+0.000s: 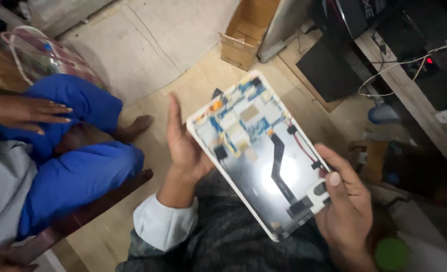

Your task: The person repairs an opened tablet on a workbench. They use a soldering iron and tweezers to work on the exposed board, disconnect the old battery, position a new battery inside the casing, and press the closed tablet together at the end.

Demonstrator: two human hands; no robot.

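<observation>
Over a tan floor (148, 80), left hand (183, 146) and right hand (347, 206) each grip an opened tablet (258, 156).

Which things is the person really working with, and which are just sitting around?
In use:
- opened tablet, its back off and its insides showing
- left hand under its left edge
- right hand at its lower right corner, thumb on it

Just around:
- cardboard box on the floor
- white cable on the shelf
- another person's hand on a blue-clad knee
</observation>
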